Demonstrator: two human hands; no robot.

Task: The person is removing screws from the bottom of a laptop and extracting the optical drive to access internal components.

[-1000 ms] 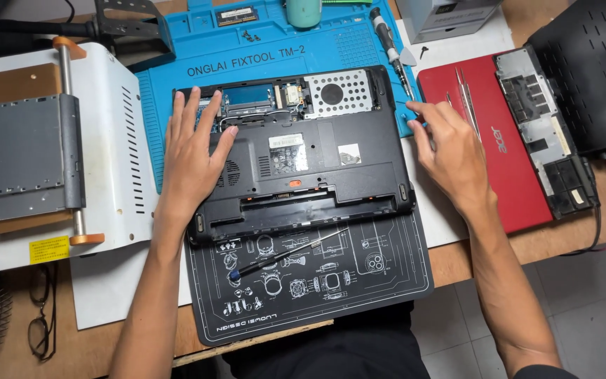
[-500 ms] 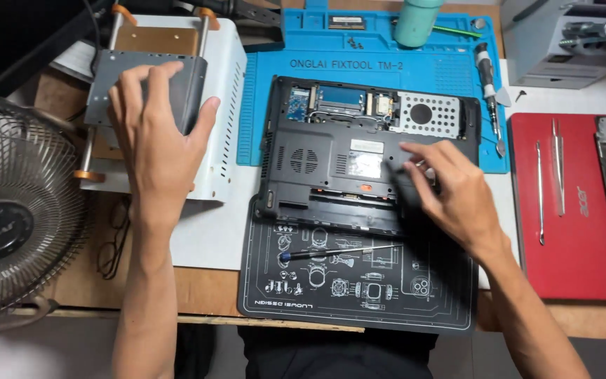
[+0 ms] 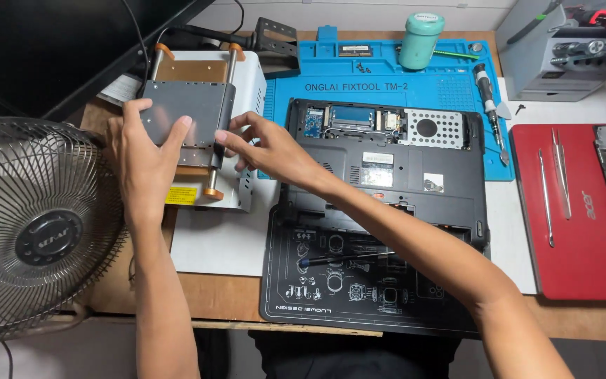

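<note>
flat grey metal plate [image 3: 189,116] sits atop a white machine [image 3: 248,91] with orange knobs; left hand [image 3: 143,163] grips its left edge; right hand [image 3: 269,149] pinches its right edge

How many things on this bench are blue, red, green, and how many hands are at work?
Blue: 1, the mat
Red: 1, the laptop lid
Green: 1, the jar
Hands: 2, left hand and right hand, both on the grey plate
Total: 5
</note>
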